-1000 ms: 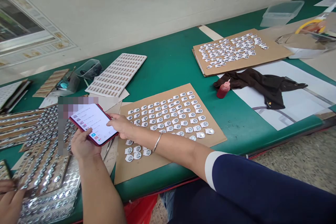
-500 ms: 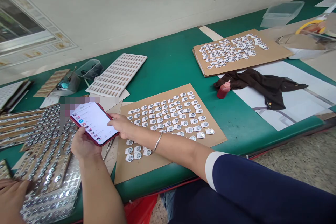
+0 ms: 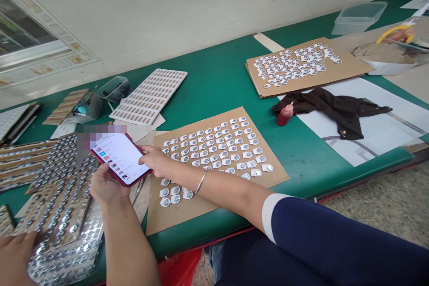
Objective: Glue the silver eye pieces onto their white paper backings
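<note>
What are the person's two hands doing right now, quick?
Left hand: closed around the lower left side of the phone, holding it.
Right hand: closed on the phone's right edge, holding it too.

Pretty sure this was a small workshop doing piecework. A long green worktable [image 3: 214, 80] ran along the wall, with a cardboard sheet [image 3: 181, 223] full of little round pieces on white tabs [image 3: 217, 154]. Boards [image 3: 83, 221] lined with shiny discs [image 3: 60, 228] sat off left, plus a slotted white tray [image 3: 150, 94] and some tubs [image 3: 115, 89] further back.
</note>
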A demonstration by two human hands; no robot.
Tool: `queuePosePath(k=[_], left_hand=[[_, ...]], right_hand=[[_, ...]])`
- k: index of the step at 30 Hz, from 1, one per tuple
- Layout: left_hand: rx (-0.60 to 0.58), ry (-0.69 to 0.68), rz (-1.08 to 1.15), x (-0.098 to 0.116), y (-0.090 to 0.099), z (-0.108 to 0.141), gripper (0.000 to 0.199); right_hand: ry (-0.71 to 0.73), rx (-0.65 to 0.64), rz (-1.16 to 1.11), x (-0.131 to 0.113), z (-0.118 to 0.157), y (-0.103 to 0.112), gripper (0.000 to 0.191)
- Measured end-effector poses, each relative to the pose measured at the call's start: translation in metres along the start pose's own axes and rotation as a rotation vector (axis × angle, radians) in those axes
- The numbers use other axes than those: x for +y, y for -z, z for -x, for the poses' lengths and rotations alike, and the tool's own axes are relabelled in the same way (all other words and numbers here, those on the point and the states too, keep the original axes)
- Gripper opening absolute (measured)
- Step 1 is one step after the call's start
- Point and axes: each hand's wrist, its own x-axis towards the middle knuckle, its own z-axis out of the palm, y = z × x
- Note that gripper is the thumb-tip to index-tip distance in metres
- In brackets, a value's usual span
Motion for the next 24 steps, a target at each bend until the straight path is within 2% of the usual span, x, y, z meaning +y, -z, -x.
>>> queuePosePath(k=[5,12,19,24], left_hand=[[-0.008,0.012,-0.011,0.0,0.0002,0.0011,0.036],[-0.003,0.015,0.021,0.0015,-0.0026,0.0028,0.035],[0.014,0.028,0.014,0.0023,-0.0019,0.004,0.036],[0.016,0.051,-0.008,0.0046,-0.0042,0.0042,0.03]], right_hand=[[-0.011,-0.001,0.0,0.0007,0.0008,0.0018,0.074],[-0.026,0.018,-0.025,0.0005,-0.0003,0.0005,0.055],[-0.037,0.019,-0.036,-0.0021,-0.0002,-0.0009,0.047],[-0.043,0.011,-0.024,-0.0023,-0.0001,0.0002,0.056]])
